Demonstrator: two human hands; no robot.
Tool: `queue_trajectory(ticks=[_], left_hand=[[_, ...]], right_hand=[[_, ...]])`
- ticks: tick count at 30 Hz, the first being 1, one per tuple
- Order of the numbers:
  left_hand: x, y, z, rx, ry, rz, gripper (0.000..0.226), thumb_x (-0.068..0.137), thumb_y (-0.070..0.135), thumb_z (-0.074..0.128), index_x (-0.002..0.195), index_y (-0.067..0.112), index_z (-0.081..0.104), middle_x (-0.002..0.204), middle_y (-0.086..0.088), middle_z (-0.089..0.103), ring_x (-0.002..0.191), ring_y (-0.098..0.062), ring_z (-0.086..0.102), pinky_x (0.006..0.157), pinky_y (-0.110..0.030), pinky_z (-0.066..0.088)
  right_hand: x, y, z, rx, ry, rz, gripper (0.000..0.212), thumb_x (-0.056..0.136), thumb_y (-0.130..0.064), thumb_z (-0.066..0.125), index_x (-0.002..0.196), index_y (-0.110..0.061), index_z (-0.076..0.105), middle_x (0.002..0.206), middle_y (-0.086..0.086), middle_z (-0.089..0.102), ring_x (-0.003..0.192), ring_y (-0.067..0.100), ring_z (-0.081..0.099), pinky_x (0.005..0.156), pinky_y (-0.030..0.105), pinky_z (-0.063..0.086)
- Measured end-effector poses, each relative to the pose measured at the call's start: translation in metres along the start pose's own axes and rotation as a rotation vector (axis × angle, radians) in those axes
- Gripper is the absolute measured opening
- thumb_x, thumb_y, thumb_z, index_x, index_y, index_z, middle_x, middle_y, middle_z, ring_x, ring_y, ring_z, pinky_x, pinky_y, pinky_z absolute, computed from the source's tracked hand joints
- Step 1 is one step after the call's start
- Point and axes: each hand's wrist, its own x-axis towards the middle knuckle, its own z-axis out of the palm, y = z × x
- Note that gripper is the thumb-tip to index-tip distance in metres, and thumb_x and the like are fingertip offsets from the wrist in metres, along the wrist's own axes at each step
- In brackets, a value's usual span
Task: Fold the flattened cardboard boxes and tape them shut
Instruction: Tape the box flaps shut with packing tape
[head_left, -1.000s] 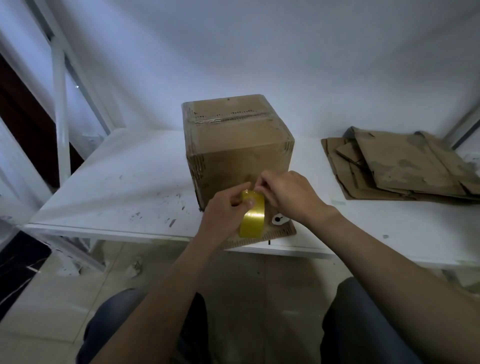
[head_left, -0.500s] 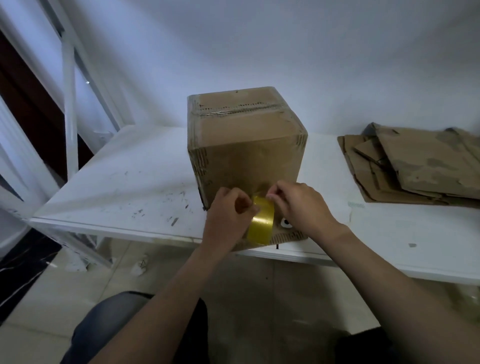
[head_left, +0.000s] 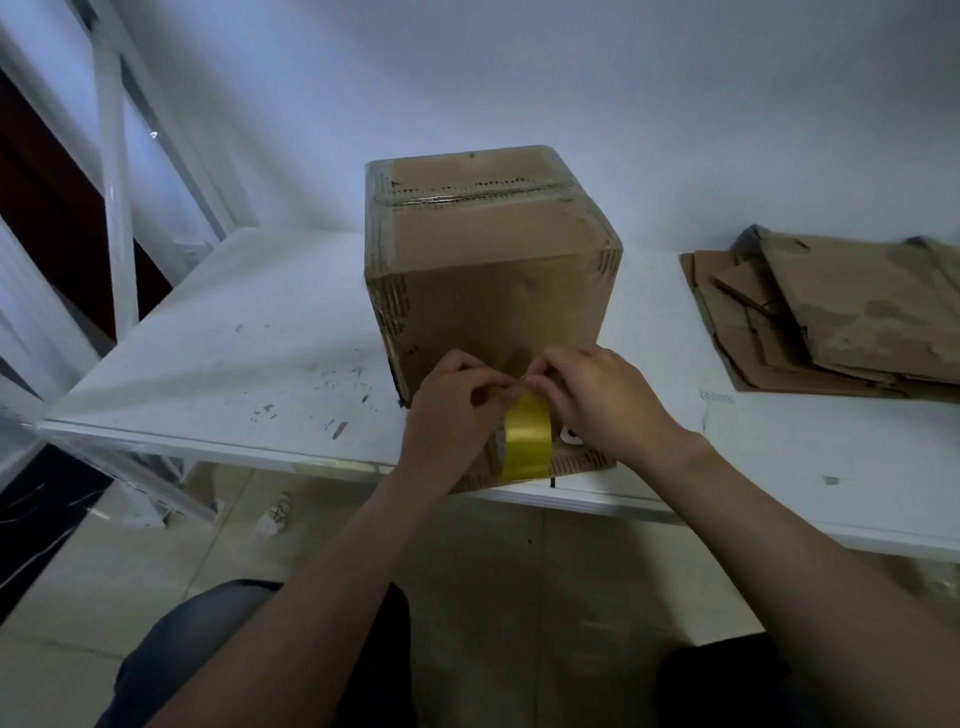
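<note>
Gripping the tape roll on edge, the left hand has its fingers curled round the roll's near side. The right hand meets it from the other side, thumb and forefinger pinched at the top of the roll. It is probably picking at the loose end, which is too small to make out. Both hands work just in front of the folded box, above a cardboard flap lying flat at the table edge.

Risks, as judged:
- The tape end may split or re-stick to the roll if lifted at a corner only.
- A hard pull could jerk the roll out of the left hand's grip.
- The flap overhangs the table edge, so tape laid on it unsupported may wrinkle or miss the seam.
- The box stands unheld, and a tug on stuck tape could drag it forward.

Count:
- One tape roll.
- One folded box, its top seam already taped.
- One stack of flattened boxes, well apart to the right. It holds several pieces, exact number not discernible.
- One table.
</note>
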Motion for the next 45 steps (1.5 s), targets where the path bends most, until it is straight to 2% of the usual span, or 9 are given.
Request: queue_trajectory(ticks=[7, 11, 15, 23, 28, 33, 37, 40, 45], left_hand=[[0.008, -0.001, -0.001, -0.01, -0.053, 0.056, 0.015, 0.095, 0.033, 0.064, 0.099, 0.02, 0.071, 0.105, 0.01, 0.056, 0.091, -0.004, 0.054, 0.081, -0.019, 0.043], [0.007, -0.003, 0.0, -0.083, -0.09, -0.032, 0.007, 0.095, 0.032, 0.064, 0.096, 0.027, 0.068, 0.105, 0.013, 0.058, 0.091, 0.004, 0.051, 0.08, -0.013, 0.036], [0.004, -0.003, -0.002, -0.174, -0.063, -0.104, 0.007, 0.093, 0.033, 0.067, 0.09, 0.039, 0.066, 0.099, 0.021, 0.058, 0.088, 0.008, 0.052, 0.077, -0.012, 0.035], [-0.002, -0.001, -0.002, -0.242, -0.047, -0.139, 0.019, 0.09, 0.035, 0.07, 0.082, 0.05, 0.063, 0.102, 0.02, 0.06, 0.093, 0.009, 0.053, 0.078, -0.014, 0.038], [-0.005, -0.002, -0.001, -0.325, -0.097, -0.204, 0.035, 0.082, 0.037, 0.079, 0.104, 0.041, 0.052, 0.107, 0.017, 0.057, 0.099, 0.0, 0.056, 0.079, -0.018, 0.045], [-0.003, -0.005, -0.003, -0.321, -0.242, -0.307, 0.04, 0.083, 0.039, 0.077, 0.117, 0.041, 0.058, 0.108, 0.015, 0.062, 0.099, -0.002, 0.059, 0.091, -0.041, 0.056], [-0.001, -0.003, -0.006, -0.287, -0.268, -0.307, 0.05, 0.081, 0.039, 0.08, 0.127, 0.035, 0.06, 0.105, 0.021, 0.062, 0.096, 0.002, 0.059, 0.086, -0.03, 0.055], [0.0, -0.002, -0.009, -0.249, -0.266, -0.288, 0.052, 0.079, 0.04, 0.081, 0.127, 0.031, 0.061, 0.099, 0.025, 0.061, 0.092, 0.005, 0.059, 0.074, -0.017, 0.046], [-0.001, 0.002, -0.015, -0.13, -0.252, -0.258, 0.049, 0.074, 0.044, 0.085, 0.115, 0.035, 0.06, 0.095, 0.024, 0.062, 0.088, 0.003, 0.06, 0.07, -0.017, 0.044]], right_hand=[[0.005, -0.007, -0.002, -0.046, 0.068, 0.087, 0.023, 0.101, -0.04, 0.052, 0.111, -0.03, 0.07, 0.101, -0.003, 0.07, 0.095, 0.02, 0.062, 0.075, 0.027, 0.038], [0.006, -0.013, 0.004, 0.066, 0.095, 0.173, 0.043, 0.096, -0.039, 0.064, 0.135, -0.029, 0.049, 0.101, -0.006, 0.073, 0.091, 0.017, 0.067, 0.076, 0.029, 0.05], [0.003, -0.014, 0.004, 0.019, 0.078, 0.111, 0.013, 0.096, -0.038, 0.064, 0.108, -0.033, 0.064, 0.097, -0.008, 0.071, 0.089, 0.015, 0.066, 0.074, 0.029, 0.051], [-0.002, -0.011, 0.005, 0.059, 0.042, 0.047, 0.029, 0.091, -0.053, 0.064, 0.106, -0.032, 0.077, 0.107, -0.016, 0.068, 0.094, 0.009, 0.061, 0.078, 0.033, 0.054], [0.001, -0.009, 0.01, 0.104, 0.056, 0.09, 0.013, 0.092, -0.037, 0.07, 0.097, -0.029, 0.079, 0.102, -0.015, 0.067, 0.089, 0.009, 0.061, 0.08, 0.037, 0.056], [0.007, -0.011, 0.009, 0.108, 0.075, 0.153, 0.013, 0.092, -0.043, 0.067, 0.093, -0.033, 0.076, 0.091, -0.015, 0.069, 0.082, 0.008, 0.061, 0.075, 0.033, 0.056], [0.01, -0.008, 0.009, 0.12, 0.115, 0.289, 0.013, 0.086, -0.049, 0.073, 0.081, -0.037, 0.068, 0.08, -0.017, 0.065, 0.077, 0.006, 0.06, 0.072, 0.033, 0.058], [0.012, -0.006, 0.009, 0.082, 0.051, 0.371, 0.028, 0.083, -0.059, 0.07, 0.097, -0.036, 0.064, 0.087, -0.013, 0.065, 0.082, 0.012, 0.061, 0.072, 0.032, 0.055], [0.015, -0.007, 0.01, 0.483, -0.124, 0.504, 0.034, 0.083, -0.045, 0.077, 0.112, -0.033, 0.063, 0.11, -0.009, 0.062, 0.099, 0.013, 0.06, 0.077, 0.028, 0.05]])
